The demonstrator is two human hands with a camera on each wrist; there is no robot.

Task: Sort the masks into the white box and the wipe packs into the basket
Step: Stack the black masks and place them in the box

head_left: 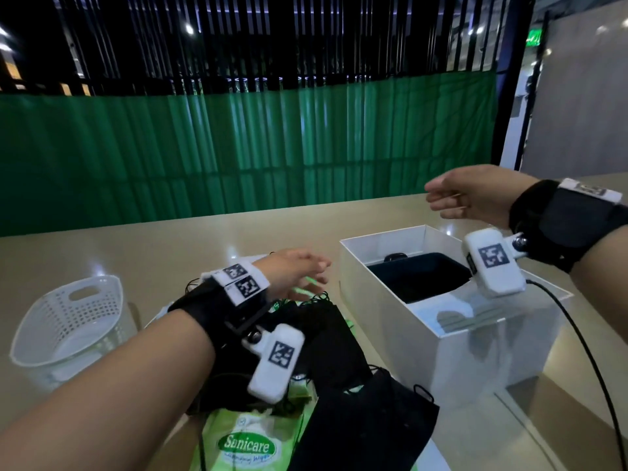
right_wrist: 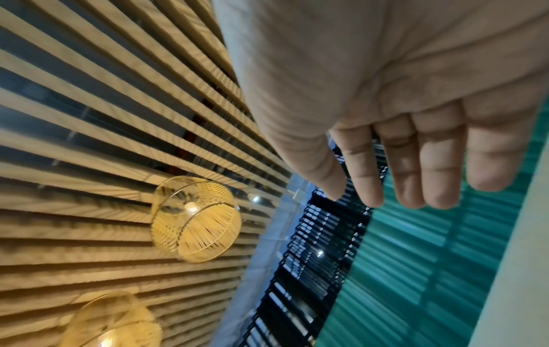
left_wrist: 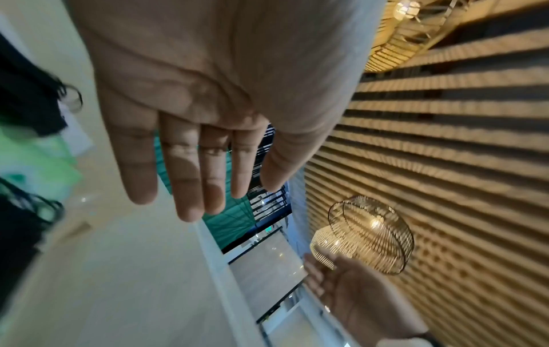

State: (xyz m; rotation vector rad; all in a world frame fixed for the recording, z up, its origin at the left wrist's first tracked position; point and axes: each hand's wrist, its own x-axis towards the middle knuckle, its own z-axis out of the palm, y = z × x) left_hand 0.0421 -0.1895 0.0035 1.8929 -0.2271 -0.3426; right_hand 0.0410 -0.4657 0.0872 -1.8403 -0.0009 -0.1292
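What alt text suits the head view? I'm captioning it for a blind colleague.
Two bare, empty hands hover over a beige table: the left hand above a pile of black fabric masks and green wipe packs, the right hand above an open white cardboard box holding something black. A white perforated plastic basket stands left.

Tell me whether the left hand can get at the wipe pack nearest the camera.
Probably yes. The left hand is open and empty above the pile, and the wipe pack has its printed face bare, though black masks overlap its edges.
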